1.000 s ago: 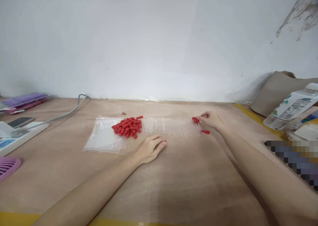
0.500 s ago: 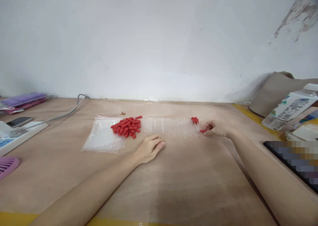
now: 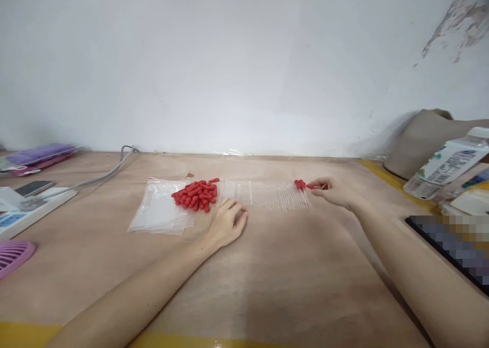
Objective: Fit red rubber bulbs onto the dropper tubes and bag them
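A pile of small red rubber caps [image 3: 195, 194] lies on the wooden table [image 3: 282, 282], partly on a stack of clear plastic bags [image 3: 159, 211]. To its right runs a row of clear glass tubes [image 3: 263, 194]; the rightmost ones carry red caps [image 3: 299, 184]. My left hand [image 3: 226, 221] rests on the table with fingers curled, just below the row's left end and near the pile. My right hand [image 3: 330, 190] is at the row's right end, pinching a tube with a red cap [image 3: 310, 186].
At the left lie a white power strip [image 3: 26, 209] with a grey cable [image 3: 102, 175], a phone [image 3: 33, 187], a purple fan grille [image 3: 13, 255] and purple packets [image 3: 35, 156]. At the right are a plastic bottle [image 3: 446, 166], a beige bag [image 3: 424, 136] and a dark tablet [image 3: 454, 243].
My right hand picked the loose red-capped piece off the table and lifted it up to the row's capped end. My left hand slid slightly left and forward toward the tubes.
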`<state>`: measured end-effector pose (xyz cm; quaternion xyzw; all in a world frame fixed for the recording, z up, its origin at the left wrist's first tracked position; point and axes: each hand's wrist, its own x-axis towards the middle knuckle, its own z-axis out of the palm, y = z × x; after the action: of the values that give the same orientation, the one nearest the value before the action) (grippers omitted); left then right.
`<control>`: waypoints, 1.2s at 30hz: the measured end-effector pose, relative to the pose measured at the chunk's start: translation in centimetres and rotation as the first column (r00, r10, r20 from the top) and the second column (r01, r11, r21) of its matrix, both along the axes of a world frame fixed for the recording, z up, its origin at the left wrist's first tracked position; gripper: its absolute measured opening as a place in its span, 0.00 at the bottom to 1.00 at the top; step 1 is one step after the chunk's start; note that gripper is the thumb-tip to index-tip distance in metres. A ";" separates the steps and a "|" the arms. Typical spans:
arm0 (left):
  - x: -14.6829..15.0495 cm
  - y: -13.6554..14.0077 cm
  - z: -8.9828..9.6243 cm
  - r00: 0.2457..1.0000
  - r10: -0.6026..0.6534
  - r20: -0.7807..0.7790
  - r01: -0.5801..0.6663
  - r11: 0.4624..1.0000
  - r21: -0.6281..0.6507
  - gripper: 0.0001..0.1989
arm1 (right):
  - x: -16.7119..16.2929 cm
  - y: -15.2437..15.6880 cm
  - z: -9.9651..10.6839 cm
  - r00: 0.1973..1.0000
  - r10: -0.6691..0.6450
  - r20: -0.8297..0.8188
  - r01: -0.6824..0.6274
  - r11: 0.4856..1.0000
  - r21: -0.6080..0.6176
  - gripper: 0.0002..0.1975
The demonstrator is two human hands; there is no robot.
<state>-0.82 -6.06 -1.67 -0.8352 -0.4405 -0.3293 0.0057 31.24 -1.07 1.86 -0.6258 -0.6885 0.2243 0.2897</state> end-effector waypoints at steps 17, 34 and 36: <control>6.2 7.3 2.4 0.785 0.491 -0.377 -0.562 0.821 -0.100 0.19 | -10.2 -4.5 -5.6 0.973 0.207 0.101 -0.222 0.730 0.646 0.06; 0.0 1.3 1.2 0.994 -0.111 -0.024 0.107 0.986 -0.131 0.09 | -10.1 -4.6 -4.9 0.956 0.293 -0.020 -0.237 0.810 0.537 0.11; -0.9 0.3 0.3 0.988 -0.149 0.042 0.153 0.983 -0.100 0.09 | -10.1 -4.7 -4.8 0.936 0.351 -0.023 -0.287 0.800 0.527 0.11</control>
<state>-1.72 -5.75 -1.32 -0.8595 -0.3924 -0.3200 -0.0700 21.14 -5.76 -2.95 -0.3855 -0.8002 0.1141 0.4450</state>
